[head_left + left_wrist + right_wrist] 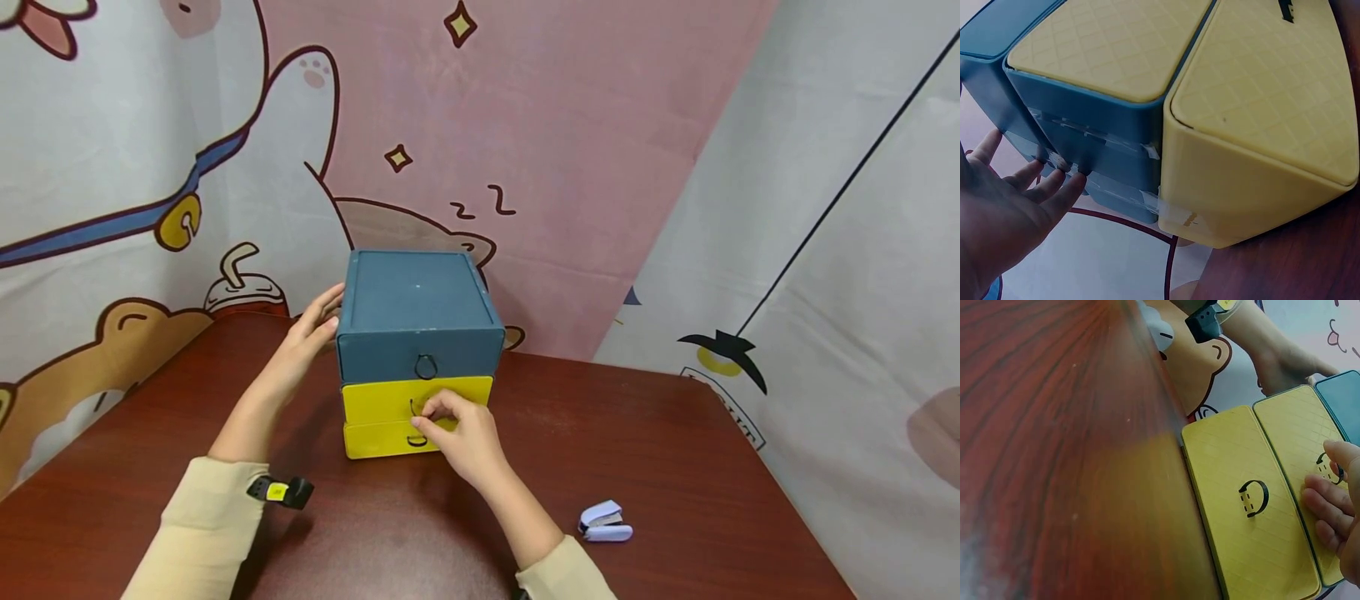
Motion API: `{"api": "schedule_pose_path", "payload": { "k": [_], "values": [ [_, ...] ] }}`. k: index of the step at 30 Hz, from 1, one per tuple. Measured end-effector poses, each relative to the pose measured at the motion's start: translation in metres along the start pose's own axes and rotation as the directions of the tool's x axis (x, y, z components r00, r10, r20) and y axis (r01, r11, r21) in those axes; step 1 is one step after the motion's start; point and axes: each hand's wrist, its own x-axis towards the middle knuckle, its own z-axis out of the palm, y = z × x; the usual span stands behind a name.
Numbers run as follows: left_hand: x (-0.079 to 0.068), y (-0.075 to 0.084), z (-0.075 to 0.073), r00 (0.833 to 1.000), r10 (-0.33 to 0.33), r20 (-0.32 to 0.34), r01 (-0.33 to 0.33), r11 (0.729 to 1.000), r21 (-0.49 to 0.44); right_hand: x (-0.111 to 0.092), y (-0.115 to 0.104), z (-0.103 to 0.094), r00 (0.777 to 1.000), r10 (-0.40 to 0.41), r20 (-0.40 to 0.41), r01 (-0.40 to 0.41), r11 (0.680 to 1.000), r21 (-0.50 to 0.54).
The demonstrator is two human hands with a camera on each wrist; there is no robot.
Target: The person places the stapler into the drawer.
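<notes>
A small three-tier drawer cabinet (416, 287) stands on the table, with a blue top drawer (382, 358) and two yellow drawer fronts below. At the middle yellow drawer (373, 403), my right hand (471, 437) pinches the black loop handle (1340, 474) between thumb and index finger, other fingers near the front. My left hand (303, 337) lies with extended fingers against the cabinet's left side; the left wrist view shows the fingertips touching its blue wall (1085, 147), which has clear tape on it. The bottom yellow drawer (1229, 487) has its own black loop handle (1264, 497).
A light purple stapler (605, 522) lies on the reddish-brown table (637, 433), to the right of the right forearm. Behind the table hangs a cartoon-printed cloth (585, 125). A black strap device (281, 492) is on the left wrist.
</notes>
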Motion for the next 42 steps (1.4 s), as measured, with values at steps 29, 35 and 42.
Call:
{"api": "schedule_pose_path", "payload": {
  "k": [29,35,42],
  "values": [
    [0.000,0.000,0.001,1.000,-0.010,-0.006,0.010,1.000,-0.001,-0.017,0.030,0.004,0.934,0.157,0.320,-0.140,0.987,-0.077],
    [0.000,-0.001,0.001,1.000,-0.005,-0.006,0.005,1.000,-0.005,-0.017,0.030,0.009,0.936,0.151,0.319,-0.132,0.988,-0.082],
    [0.000,0.000,0.000,1.000,-0.005,-0.006,0.005,1.000,0.006,-0.020,0.028,0.008,0.943,0.110,0.314,-0.079,0.991,-0.108]
  ]
}}
